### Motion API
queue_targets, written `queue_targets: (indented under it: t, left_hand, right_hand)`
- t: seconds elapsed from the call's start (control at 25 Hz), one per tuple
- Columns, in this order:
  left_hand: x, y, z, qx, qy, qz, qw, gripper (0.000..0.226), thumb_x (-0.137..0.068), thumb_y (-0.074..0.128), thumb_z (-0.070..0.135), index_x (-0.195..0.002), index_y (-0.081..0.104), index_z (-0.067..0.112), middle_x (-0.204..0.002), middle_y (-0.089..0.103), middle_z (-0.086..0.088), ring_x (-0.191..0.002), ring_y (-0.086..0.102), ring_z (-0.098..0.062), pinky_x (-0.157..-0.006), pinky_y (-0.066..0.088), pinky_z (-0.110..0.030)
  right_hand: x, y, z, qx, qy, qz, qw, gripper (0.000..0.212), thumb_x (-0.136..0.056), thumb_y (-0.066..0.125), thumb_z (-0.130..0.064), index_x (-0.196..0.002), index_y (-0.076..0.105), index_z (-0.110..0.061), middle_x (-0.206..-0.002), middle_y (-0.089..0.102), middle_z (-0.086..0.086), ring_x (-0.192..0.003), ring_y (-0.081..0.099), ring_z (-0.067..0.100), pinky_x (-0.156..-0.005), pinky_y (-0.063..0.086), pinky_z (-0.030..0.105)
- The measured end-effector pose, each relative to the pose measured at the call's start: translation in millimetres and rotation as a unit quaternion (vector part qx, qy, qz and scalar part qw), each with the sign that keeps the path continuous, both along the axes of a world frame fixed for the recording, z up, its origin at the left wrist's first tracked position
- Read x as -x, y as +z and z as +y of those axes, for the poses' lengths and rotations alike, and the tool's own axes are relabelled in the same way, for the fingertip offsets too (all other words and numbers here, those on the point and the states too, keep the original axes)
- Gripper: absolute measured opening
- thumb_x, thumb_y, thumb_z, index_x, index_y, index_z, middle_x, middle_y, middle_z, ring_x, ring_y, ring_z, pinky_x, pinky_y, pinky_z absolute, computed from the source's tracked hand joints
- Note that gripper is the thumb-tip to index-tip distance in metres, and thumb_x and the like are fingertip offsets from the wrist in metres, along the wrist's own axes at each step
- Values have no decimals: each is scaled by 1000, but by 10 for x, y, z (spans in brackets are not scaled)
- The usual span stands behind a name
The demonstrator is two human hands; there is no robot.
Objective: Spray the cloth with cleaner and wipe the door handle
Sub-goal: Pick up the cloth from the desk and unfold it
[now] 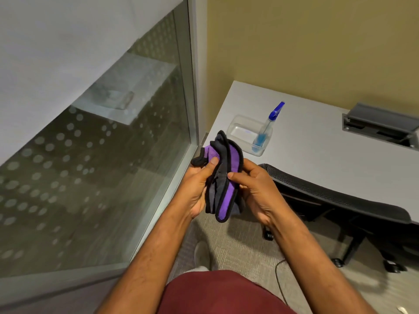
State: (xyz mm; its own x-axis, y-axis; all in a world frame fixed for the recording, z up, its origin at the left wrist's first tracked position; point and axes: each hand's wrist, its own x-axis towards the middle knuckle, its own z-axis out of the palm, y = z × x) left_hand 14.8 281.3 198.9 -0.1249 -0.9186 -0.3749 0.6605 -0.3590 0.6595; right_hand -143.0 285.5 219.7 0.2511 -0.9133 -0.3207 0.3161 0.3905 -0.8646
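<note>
A folded purple and grey cloth (224,177) with black trim is held between both hands in the middle of the view. My left hand (199,186) grips its left side, thumb pressed on the purple face. My right hand (254,189) grips its right side, thumb on the grey fold. A clear spray bottle (265,130) with a blue trigger head and a little blue liquid leans inside a clear plastic tub (240,132) on the white desk (317,150), beyond my hands. No door handle is in view.
A glass wall panel (102,155) with frosted dots and a metal frame fills the left. A black mesh office chair (340,205) stands under the desk at right. A grey cable box (381,123) is set in the desk. Carpet floor and a thin cable lie below.
</note>
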Motion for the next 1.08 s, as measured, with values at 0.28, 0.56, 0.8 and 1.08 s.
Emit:
queue_targets:
  t: [0.28, 0.56, 0.8, 1.08]
  left_hand:
    - [-324, -194, -213, -139, 40, -11, 989, 39, -107, 60, 25, -136, 64, -2, -131, 70, -26, -119, 70, -40, -109, 52, -59]
    - [-623, -163, -247, 5, -112, -169, 979, 97, -81, 59, 86, -158, 45, 28, -164, 46, -1, -149, 46, -20, -128, 31, -49]
    - [-529, -25, -210, 250, -238, -231, 909, 100, -70, 93, 58, -155, 44, 37, -155, 56, 8, -144, 52, -11, -118, 44, -29]
    - [-377, 37, -386, 126, 32, -105, 986, 21, -83, 76, 32, -102, 84, 37, -107, 81, 7, -105, 76, -8, -86, 59, -23]
  right_hand:
    - [-176, 95, -250, -185, -70, -183, 963, 48, -79, 73, -4, -127, 67, -3, -117, 71, 21, -104, 72, 33, -99, 59, 50]
    - [-212, 367, -398, -175, -123, -220, 952, 70, -85, 63, -3, -153, 46, 1, -129, 60, 22, -125, 60, 33, -112, 48, 52]
    - [-351, 589, -491, -125, -138, -270, 945, 40, -80, 59, 8, -119, 59, 2, -105, 66, 20, -98, 71, 28, -91, 64, 38]
    - [-161, 522, -587, 1, -151, -115, 982, 22, -93, 71, -30, -108, 73, -14, -102, 74, 6, -91, 73, 18, -78, 62, 34]
